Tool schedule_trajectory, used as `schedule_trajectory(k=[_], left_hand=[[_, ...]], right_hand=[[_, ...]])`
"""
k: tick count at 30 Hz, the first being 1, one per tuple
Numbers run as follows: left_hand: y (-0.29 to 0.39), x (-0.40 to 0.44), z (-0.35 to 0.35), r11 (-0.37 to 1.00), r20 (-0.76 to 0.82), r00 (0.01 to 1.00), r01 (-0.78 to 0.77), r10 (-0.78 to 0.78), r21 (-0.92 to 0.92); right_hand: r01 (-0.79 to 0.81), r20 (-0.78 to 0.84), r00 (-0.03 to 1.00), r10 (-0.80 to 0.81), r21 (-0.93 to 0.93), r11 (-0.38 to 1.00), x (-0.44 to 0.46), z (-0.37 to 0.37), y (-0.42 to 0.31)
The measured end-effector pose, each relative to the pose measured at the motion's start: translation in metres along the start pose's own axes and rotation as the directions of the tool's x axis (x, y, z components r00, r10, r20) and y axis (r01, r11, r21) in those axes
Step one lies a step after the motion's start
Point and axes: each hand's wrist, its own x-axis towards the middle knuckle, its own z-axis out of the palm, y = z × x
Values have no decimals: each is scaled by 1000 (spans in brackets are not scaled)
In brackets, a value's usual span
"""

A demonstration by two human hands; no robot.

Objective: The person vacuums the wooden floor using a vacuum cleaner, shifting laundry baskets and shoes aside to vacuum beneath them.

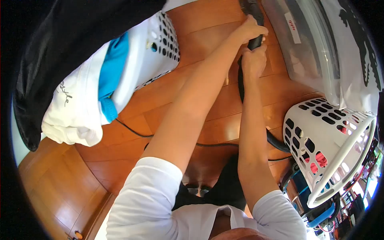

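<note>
A black vacuum cleaner wand [255,43] slants up toward the top of the head view, over the wooden floor. My left hand [253,30] is closed around its upper part. Just below, my right hand [255,61] grips the same wand close to the hose end. From there a black hose [241,82] runs down behind my right forearm and comes out again at the right. The wand's far end is cut off by the top of the frame.
At left stands a white laundry basket [150,52] with blue and white clothes hanging over it, and black cloth [76,44] nearby. A clear plastic bin [304,56] and another white basket [304,124] line the right side. A thin cord [216,145] crosses the wooden floor [160,116].
</note>
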Motion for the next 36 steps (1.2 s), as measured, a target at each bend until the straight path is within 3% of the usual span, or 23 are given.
schedule_trajectory(k=[2,7,9,11,14,15,17,20,21,22,27,30,32,36], left_hand=[[-7,-3,-13,997,-16,1000,-25,24,-71],[3,-49,-54,984,-216,971,-130,101,-122],[-8,-77,-70,976,-366,918,-199,155,-86],[-21,-98,-88,992,-487,869,-120,81,-49],[-14,-136,-88,993,-625,777,-114,80,-15],[-15,-134,-82,989,-636,768,-141,77,-51],[-20,-129,-63,974,-655,752,-193,68,-119],[-42,-84,-22,969,-520,854,-137,11,-204],[-39,-74,1,989,-486,873,-103,38,-107],[-35,-65,25,997,-450,891,-74,62,-7],[-60,-39,102,999,-236,971,-35,44,42],[-49,-87,141,982,-196,975,128,-100,136],[-67,-115,174,996,-312,950,33,-6,80],[-121,-160,204,970,-271,962,39,28,240]], right_hand=[[33,-17,999,-32,14,999,-1,10,-3],[89,195,978,-67,-107,990,-34,20,-32],[157,259,956,-137,-60,986,-56,27,-43],[239,322,916,-237,34,970,-71,42,-30],[229,467,859,-211,18,973,-87,38,-33],[297,470,847,-246,-34,954,-85,38,-26],[264,403,879,-257,39,964,-74,30,-7],[189,244,946,-213,119,975,-49,18,33],[166,177,966,-190,140,976,-38,10,48],[104,186,974,-126,124,987,-32,-8,55],[-119,168,981,93,152,981,-24,-75,86],[-108,169,982,79,166,980,-59,-116,97],[-93,165,985,60,200,975,-83,-135,116],[-43,131,991,16,205,978,-138,-155,159]])
